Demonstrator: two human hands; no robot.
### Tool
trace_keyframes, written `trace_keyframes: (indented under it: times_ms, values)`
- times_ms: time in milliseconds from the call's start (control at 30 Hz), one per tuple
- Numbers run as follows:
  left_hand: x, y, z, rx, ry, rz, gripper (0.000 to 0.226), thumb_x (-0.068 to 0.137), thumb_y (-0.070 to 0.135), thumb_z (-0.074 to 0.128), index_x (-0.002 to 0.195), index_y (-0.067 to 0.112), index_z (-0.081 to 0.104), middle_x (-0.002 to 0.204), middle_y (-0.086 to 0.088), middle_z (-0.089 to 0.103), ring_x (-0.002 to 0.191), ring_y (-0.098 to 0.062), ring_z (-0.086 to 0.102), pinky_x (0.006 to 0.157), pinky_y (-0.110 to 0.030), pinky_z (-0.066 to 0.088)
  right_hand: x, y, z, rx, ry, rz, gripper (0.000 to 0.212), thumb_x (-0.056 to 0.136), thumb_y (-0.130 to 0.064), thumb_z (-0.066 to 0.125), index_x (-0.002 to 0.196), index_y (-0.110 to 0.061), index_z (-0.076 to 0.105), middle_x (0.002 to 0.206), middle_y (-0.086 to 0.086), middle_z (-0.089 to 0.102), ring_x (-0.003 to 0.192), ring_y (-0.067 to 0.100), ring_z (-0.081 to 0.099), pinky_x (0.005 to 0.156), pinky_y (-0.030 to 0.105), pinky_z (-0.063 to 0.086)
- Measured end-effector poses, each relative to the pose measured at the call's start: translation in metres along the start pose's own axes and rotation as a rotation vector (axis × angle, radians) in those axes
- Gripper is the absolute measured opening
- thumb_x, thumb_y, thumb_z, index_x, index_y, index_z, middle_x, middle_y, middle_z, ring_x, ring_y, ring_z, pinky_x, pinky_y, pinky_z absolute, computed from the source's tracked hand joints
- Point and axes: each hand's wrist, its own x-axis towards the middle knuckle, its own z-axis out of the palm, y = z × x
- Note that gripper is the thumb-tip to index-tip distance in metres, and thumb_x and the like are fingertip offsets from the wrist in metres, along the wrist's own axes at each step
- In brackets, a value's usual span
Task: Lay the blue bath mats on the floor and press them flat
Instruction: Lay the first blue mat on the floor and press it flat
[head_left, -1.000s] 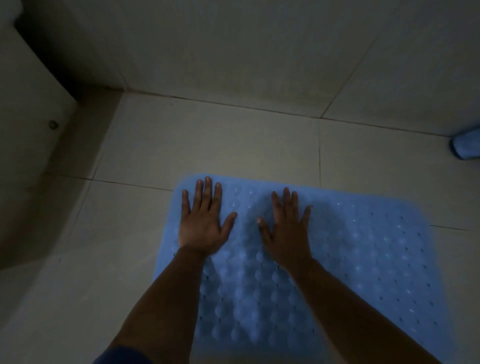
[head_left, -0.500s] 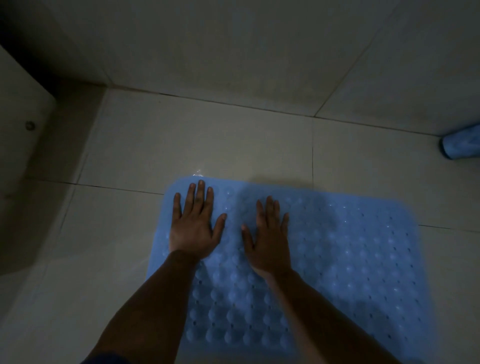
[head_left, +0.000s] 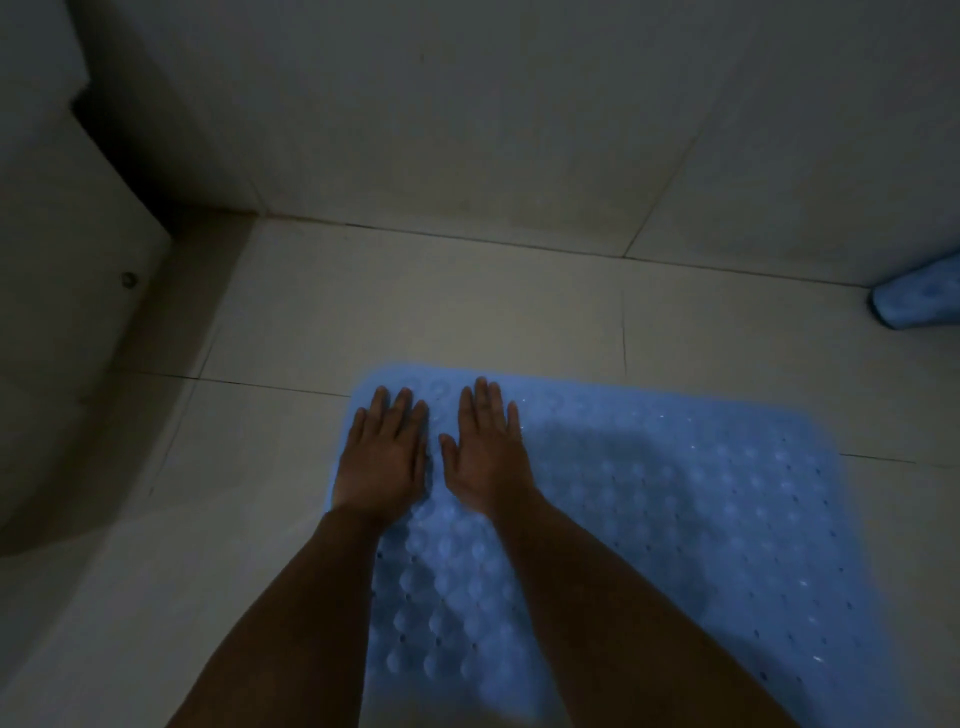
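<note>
A blue bath mat with a bubbled surface and small holes lies spread on the pale tiled floor. My left hand lies palm down on the mat's far left corner, fingers straight and together. Right beside it, my right hand presses flat on the mat with straight fingers. Both forearms reach in from the bottom of the view and cover part of the mat. A second blue mat, rolled up, lies on the floor at the right edge by the wall.
A tiled wall rises just beyond the mat. A white fixture with a small round cap stands at the left. Bare floor tiles lie between the mat and the wall. The room is dim.
Both hands have shifted left along the mat's far edge and drawn closer together; their fingers, spread before, now lie together. The mat stays flat.
</note>
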Motion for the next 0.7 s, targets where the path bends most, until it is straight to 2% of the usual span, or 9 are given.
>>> trace_keyframes:
  times_ms: [67, 200, 467, 700]
  values:
    - [-0.002, 0.0, 0.005, 0.012, 0.063, -0.02, 0.065, 0.101, 0.039, 0.026, 0.156, 0.009, 0.043, 0.164, -0.016, 0.038, 0.155, -0.041, 0.025, 0.122, -0.059, 0.031, -0.003, 0.0, 0.013, -0.03, 0.08, 0.011, 0.073, 0.103, -0.049, 0.022, 0.16, -0.005, 0.008, 0.168, 0.017, -0.001, 0.156, 0.029, -0.007, 0.126, 0.054, 0.005]
    - [-0.002, 0.0, 0.011, 0.008, 0.106, -0.049, 0.064, 0.102, 0.038, 0.025, 0.16, 0.011, 0.035, 0.168, -0.014, 0.03, 0.158, -0.038, 0.016, 0.125, -0.059, 0.025, -0.004, 0.0, 0.022, -0.045, 0.176, 0.012, 0.072, 0.103, -0.049, 0.024, 0.159, -0.005, 0.014, 0.168, 0.017, 0.004, 0.156, 0.028, -0.005, 0.126, 0.053, 0.007]
    - [-0.008, -0.001, 0.012, 0.046, 0.111, -0.088, 0.059, 0.106, 0.036, 0.025, 0.157, 0.01, 0.04, 0.167, -0.015, 0.033, 0.158, -0.039, 0.018, 0.123, -0.061, 0.027, -0.003, 0.0, 0.022, -0.012, 0.15, 0.036, 0.07, 0.104, -0.047, 0.027, 0.159, -0.006, 0.018, 0.168, 0.016, 0.004, 0.157, 0.027, -0.005, 0.125, 0.053, 0.011]
    - [-0.017, -0.008, 0.009, 0.053, 0.102, -0.113, 0.062, 0.106, 0.04, 0.021, 0.161, 0.012, 0.034, 0.168, -0.013, 0.029, 0.158, -0.039, 0.014, 0.124, -0.061, 0.024, -0.006, -0.001, 0.017, 0.004, 0.103, 0.025, 0.074, 0.102, -0.052, 0.023, 0.16, -0.007, 0.012, 0.169, 0.015, 0.001, 0.156, 0.026, -0.008, 0.126, 0.052, 0.002]
